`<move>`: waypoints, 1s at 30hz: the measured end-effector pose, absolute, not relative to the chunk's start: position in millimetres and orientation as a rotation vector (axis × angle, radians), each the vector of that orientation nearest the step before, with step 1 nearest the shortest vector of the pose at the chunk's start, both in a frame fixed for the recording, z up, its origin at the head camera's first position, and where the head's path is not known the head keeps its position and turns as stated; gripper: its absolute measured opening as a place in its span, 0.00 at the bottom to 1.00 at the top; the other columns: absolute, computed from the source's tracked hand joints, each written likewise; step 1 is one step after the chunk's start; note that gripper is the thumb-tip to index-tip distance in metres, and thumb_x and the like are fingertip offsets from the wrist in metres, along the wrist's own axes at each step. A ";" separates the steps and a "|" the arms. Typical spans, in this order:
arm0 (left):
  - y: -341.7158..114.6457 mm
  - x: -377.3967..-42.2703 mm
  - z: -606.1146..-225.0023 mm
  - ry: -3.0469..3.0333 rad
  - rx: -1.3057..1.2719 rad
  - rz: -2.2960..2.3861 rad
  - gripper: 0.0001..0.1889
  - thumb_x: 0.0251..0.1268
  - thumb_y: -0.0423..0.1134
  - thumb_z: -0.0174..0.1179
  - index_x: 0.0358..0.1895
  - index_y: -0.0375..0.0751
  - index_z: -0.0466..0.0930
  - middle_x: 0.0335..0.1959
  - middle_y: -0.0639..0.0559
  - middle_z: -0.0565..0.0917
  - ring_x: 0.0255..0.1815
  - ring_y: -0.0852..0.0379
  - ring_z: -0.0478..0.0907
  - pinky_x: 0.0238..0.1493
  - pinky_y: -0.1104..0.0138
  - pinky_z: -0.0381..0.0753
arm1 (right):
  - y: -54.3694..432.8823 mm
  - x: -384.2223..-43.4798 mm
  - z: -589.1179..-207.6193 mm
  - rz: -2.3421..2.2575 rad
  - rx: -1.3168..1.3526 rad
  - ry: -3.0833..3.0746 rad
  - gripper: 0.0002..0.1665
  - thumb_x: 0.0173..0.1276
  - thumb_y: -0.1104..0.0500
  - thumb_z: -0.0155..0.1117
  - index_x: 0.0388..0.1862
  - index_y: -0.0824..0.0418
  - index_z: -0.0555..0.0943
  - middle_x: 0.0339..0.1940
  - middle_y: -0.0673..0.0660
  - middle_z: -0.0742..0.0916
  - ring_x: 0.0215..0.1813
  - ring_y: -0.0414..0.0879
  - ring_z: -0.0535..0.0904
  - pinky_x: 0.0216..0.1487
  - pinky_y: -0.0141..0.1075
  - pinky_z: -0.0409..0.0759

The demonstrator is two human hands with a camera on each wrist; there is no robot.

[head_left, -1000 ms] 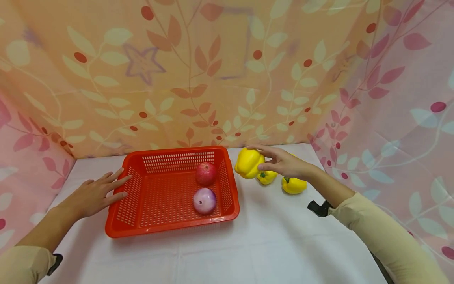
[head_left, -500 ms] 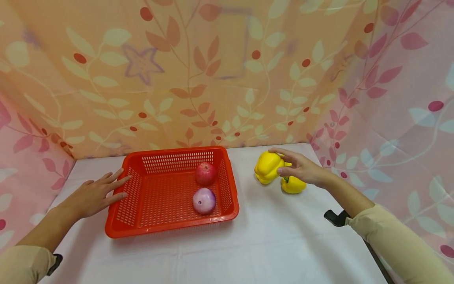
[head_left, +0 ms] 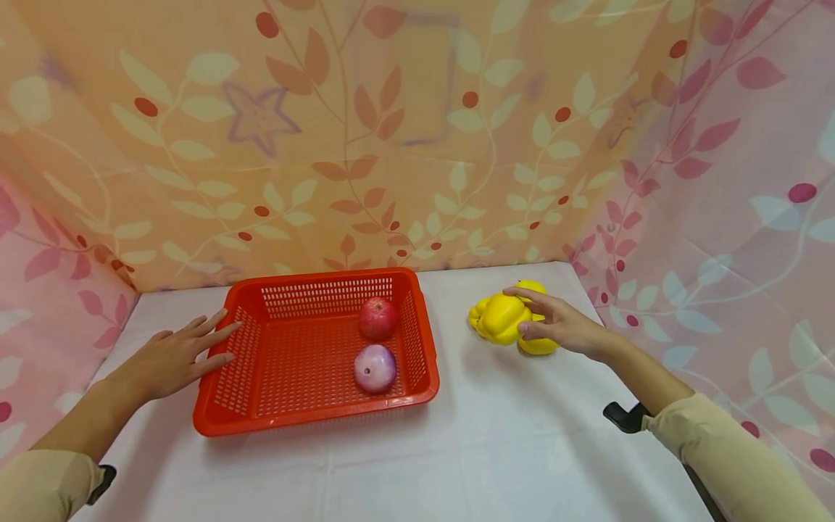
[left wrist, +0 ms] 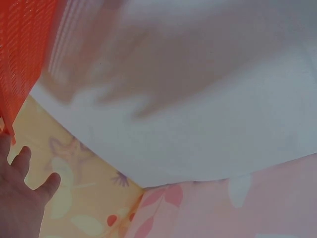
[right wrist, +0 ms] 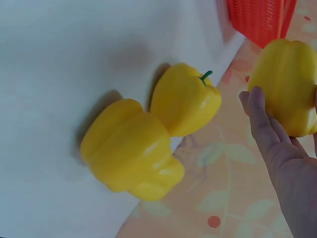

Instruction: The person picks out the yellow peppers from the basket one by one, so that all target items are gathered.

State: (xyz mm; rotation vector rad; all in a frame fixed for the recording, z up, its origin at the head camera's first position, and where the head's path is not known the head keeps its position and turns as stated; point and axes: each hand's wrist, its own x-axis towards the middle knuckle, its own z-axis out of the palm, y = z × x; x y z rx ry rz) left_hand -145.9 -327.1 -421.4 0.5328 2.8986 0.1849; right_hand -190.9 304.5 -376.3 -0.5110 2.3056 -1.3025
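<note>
My right hand (head_left: 562,325) holds a yellow bell pepper (head_left: 501,320) between thumb and fingers. It is raised above the table, in front of other yellow bell peppers (head_left: 538,345) that it partly covers. The right wrist view shows the held pepper at the right edge, apart from the peppers (right wrist: 124,144) on the cloth. On the left, my left hand (head_left: 172,359) lies with straight, spread fingers over the left rim of a red plastic basket (head_left: 313,422). Inside the basket, towards its right end, are a red pomegranate (head_left: 378,318) and a purple onion-like round (head_left: 375,368).
A white cloth (head_left: 391,471) covers the table. Patterned curtains (head_left: 417,145) stand close behind it and along both sides. The held pepper is to the right of the basket's right wall.
My right hand has moved right with the pepper, away from the basket and across the other peppers. My left hand and the basket's contents stay where they were.
</note>
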 end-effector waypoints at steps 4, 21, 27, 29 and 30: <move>-327.3 -146.0 -421.6 2.899 0.542 0.186 0.38 0.72 0.61 0.51 0.79 0.48 0.55 0.78 0.34 0.56 0.72 0.25 0.56 0.61 0.26 0.58 | 307.7 -187.8 -389.4 -1.313 -0.489 2.276 0.38 0.74 0.56 0.62 0.78 0.50 0.61 0.74 0.63 0.67 0.65 0.62 0.71 0.60 0.43 0.80; -327.0 -145.5 -421.3 2.895 0.529 0.197 0.38 0.72 0.61 0.51 0.78 0.47 0.57 0.78 0.34 0.56 0.72 0.25 0.56 0.61 0.26 0.58 | 322.1 -174.7 -462.8 -1.348 -0.331 2.212 0.38 0.73 0.55 0.63 0.79 0.51 0.61 0.76 0.64 0.67 0.66 0.61 0.71 0.59 0.49 0.81; -327.0 -145.3 -421.4 2.890 0.523 0.208 0.39 0.71 0.62 0.52 0.79 0.47 0.55 0.78 0.34 0.55 0.72 0.25 0.55 0.62 0.26 0.57 | 321.2 -173.3 -473.7 -1.379 -0.322 2.207 0.39 0.73 0.55 0.63 0.79 0.52 0.59 0.78 0.65 0.63 0.67 0.62 0.70 0.57 0.47 0.82; -326.9 -145.5 -421.4 2.889 0.520 0.211 0.39 0.71 0.62 0.51 0.79 0.47 0.55 0.78 0.34 0.55 0.72 0.25 0.55 0.62 0.25 0.56 | 320.5 -172.8 -474.7 -1.385 -0.316 2.206 0.39 0.74 0.55 0.63 0.79 0.52 0.59 0.78 0.65 0.62 0.67 0.62 0.70 0.58 0.47 0.82; -326.9 -145.6 -421.3 2.891 0.519 0.211 0.39 0.72 0.62 0.51 0.79 0.47 0.55 0.78 0.34 0.55 0.72 0.25 0.55 0.62 0.25 0.56 | 320.0 -172.7 -474.8 -1.389 -0.312 2.204 0.39 0.74 0.55 0.62 0.80 0.52 0.59 0.78 0.65 0.62 0.66 0.62 0.71 0.58 0.48 0.82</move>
